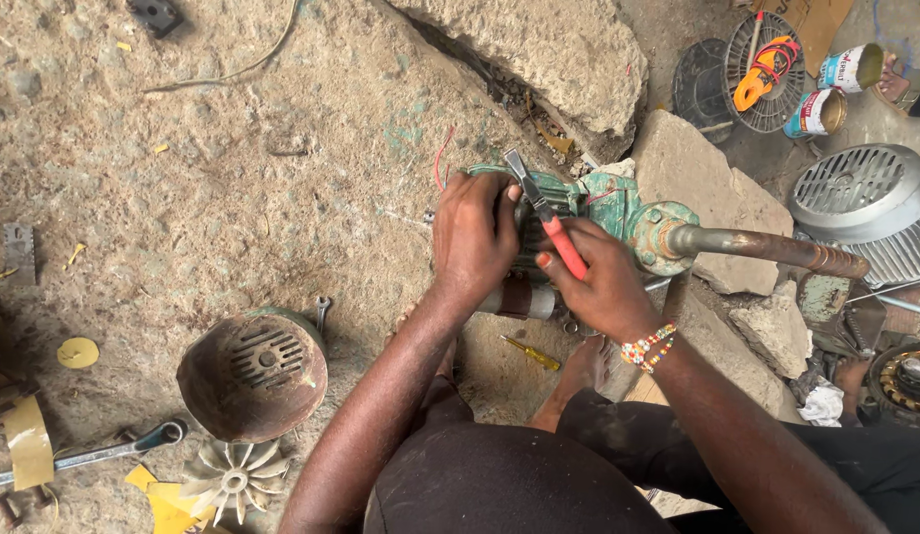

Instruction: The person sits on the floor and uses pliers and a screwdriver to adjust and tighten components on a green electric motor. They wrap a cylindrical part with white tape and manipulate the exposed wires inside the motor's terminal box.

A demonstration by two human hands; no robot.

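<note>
Hands [539, 257] w/ pliers [549, 222], dirt floor [183, 178]

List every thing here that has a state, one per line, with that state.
Pump: lying on the ground, fan cover off.
Pliers: gripped in right hand, tip at pump.
Left hand: pressed on pump.
Fan cover: off, lying open-side up.
Fan: loose on ground.
Screwdriver: lying unused.

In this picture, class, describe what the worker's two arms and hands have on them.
Both forearms are bare, with no sleeves or gloves. The right hand has a beaded bracelet at the wrist, in white, red, yellow and blue beads. The left hand wears nothing. One right thumbnail looks painted red.
</note>
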